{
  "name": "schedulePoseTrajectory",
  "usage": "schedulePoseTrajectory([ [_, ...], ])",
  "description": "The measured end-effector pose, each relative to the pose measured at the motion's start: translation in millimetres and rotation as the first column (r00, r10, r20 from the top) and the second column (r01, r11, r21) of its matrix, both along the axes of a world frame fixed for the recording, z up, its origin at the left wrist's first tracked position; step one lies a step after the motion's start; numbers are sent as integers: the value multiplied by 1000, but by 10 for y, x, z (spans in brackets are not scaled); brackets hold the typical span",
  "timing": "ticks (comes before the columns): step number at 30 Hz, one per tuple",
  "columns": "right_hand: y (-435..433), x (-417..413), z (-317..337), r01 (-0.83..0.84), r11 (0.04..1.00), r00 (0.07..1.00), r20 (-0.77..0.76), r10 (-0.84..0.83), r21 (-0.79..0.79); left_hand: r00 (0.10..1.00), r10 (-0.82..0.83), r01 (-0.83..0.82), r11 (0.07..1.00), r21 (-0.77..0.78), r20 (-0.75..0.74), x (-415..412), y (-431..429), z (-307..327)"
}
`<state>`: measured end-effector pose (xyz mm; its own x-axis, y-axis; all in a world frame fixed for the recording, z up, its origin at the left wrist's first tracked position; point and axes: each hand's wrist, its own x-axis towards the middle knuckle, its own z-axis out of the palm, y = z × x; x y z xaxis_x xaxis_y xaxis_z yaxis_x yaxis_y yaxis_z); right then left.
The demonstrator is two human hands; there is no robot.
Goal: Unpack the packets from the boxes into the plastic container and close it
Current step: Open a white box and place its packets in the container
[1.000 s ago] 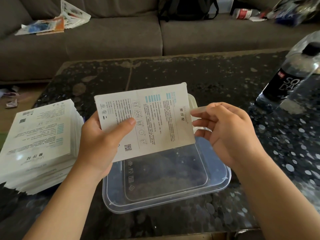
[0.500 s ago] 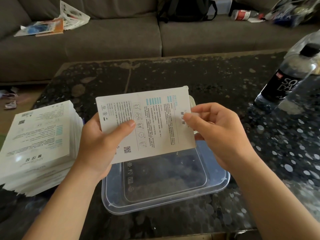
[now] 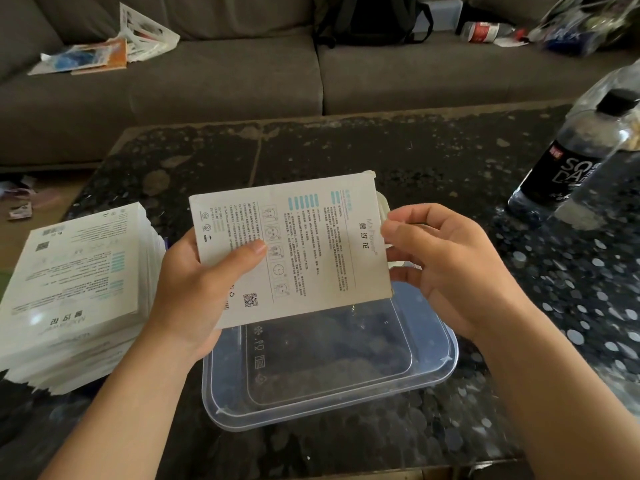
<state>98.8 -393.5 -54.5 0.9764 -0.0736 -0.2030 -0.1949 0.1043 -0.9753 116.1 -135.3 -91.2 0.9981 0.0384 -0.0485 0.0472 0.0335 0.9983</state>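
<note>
While the left hand (image 3: 204, 285) grips it, the white box (image 3: 304, 251) is held with its printed face toward the camera. The thumb lies across the near-left part of that face and the fingers wrap behind. The box's left end therefore sits in the palm, and its length runs off to the right of the grip, slightly tilted. At the end farthest from that grip the right hand (image 3: 450, 271) closes on the box: thumb tip on the right edge, fingers curled behind it, pinching a pale strip (image 3: 382, 207) that pokes out of that end — flap or packet, I cannot tell. Both holds are narrow, with fingers tight on card. Directly beneath the held box, below and between the two wrists, the clear plastic container (image 3: 446, 362) sits open on the dark speckled table (image 3: 381, 154). It is apart from the box, and the table shows through its floor. Just outside the left hand, to its left, a stack of boxes (image 3: 76, 289) with the same print rests on the table. Well off to the right of the right hand stands a bottle (image 3: 568, 161) with a black label. Past the table, beyond both grips, a grey sofa (image 3: 225, 81) carries loose papers (image 3: 104, 53) and a dark backpack (image 3: 370, 19).
</note>
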Motion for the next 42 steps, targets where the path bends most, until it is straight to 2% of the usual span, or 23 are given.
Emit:
schedulePoseTrajectory([
  [7, -94, -9, 19, -120, 992, 993, 23, 119, 41, 998, -42, 41, 999, -24, -39, 2, 25, 17],
  [17, -27, -22, 25, -42, 998, 998, 40, 44, -56, 997, -63, 62, 998, -33, -46, 3, 15, 20],
  [26, -32, -15, 20, -52, 997, 997, 56, 55, -52, 996, -71, 70, 997, -32, -46, 5, 17, 34],
  [34, -69, -12, 42, -110, 991, 993, 52, 106, 78, 997, -51, 48, 997, -55, -58, 24, 65, 26],
  [42, -135, 1, 27, -189, 906, 980, 21, 196, 378, 989, -101, 84, 985, -154, -108, 41, 87, 16],
])
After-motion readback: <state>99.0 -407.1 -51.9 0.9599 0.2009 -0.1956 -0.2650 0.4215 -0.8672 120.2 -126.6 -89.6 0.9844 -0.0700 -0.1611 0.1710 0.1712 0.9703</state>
